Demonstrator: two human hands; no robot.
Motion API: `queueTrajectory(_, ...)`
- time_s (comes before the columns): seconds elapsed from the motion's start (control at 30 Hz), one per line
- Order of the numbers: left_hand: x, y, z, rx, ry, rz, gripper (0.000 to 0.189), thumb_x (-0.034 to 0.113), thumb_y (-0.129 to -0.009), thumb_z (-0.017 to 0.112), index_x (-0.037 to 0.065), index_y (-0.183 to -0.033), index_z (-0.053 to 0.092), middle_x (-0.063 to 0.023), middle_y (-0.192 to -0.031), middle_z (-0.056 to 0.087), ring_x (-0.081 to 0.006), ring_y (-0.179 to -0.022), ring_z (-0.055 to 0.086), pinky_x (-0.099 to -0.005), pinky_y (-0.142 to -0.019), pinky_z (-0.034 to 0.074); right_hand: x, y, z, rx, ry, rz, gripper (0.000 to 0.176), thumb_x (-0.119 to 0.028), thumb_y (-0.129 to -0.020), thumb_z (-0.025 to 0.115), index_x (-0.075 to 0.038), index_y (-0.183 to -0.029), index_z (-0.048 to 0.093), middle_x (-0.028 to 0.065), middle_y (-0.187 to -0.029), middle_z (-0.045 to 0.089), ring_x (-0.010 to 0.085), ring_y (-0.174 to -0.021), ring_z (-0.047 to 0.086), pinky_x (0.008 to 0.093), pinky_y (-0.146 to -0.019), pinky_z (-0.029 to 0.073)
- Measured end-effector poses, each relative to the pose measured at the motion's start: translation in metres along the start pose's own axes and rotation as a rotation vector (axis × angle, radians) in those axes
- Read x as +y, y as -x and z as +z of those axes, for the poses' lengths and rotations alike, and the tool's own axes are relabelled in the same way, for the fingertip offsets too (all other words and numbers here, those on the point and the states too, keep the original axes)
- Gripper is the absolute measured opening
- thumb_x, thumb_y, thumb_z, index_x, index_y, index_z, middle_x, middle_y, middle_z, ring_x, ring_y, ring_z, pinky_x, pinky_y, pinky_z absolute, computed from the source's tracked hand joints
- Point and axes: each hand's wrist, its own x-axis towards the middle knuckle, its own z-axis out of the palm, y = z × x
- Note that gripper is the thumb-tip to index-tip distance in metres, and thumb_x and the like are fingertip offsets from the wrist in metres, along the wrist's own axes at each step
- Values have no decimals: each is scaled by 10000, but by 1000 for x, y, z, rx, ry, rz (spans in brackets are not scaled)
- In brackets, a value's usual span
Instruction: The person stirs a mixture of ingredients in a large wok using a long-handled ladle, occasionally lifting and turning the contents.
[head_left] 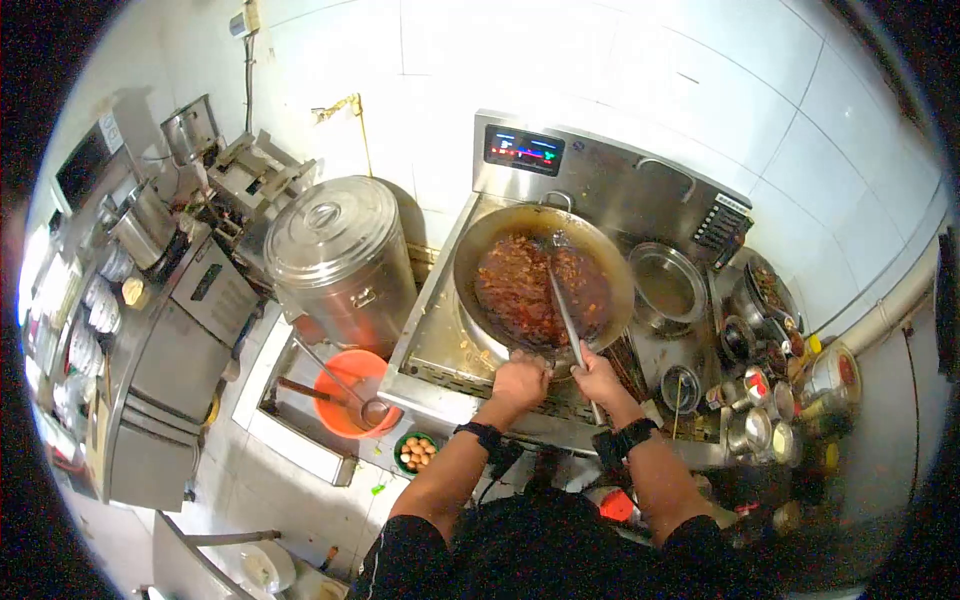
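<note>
A large wok (pixel 618 260) sits on the steel stove (pixel 430 345), holding dark red-brown food (pixel 520 290) in glossy liquid. My left hand (pixel 523 378) is closed at the wok's near rim; what its fingers grip is too small to make out. In my right hand (pixel 600 385), just right of it, is the long handle of a metal ladle (pixel 563 305). The ladle's shaft slants up and left into the wok, and its head rests in the food near the far side. Both wrists wear dark bands.
Left of the stove stands a tall lidded steel pot (pixel 340 260). An orange bucket (pixel 350 380) and a bowl of eggs (pixel 415 453) are below it. A round pan (pixel 668 285) and several seasoning containers (pixel 758 428) lie to the right. A steel counter (pixel 180 370) runs along the left.
</note>
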Motion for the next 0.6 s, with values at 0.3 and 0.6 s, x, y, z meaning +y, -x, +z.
queueTrajectory(0.3,12,9,-20,48,5,15,365,379,-921,569,31,-1002,644,-157,-1003,666,-340,-1012,591,-452,-844,520,36,104,-37,55,300,-102,712,-210,-868,614,-99,-1515,337,143,-754,626,253,-585,605,389,-573,497)
queueTrajectory(0.6,12,10,-27,16,27,8,346,360,-895,609,27,-984,639,-156,-990,656,-340,-1025,579,-443,-845,523,16,216,-126,125,611,-172,651,-193,-852,646,-202,-1469,439,251,-983,678,346,-735,681,418,-694,539)
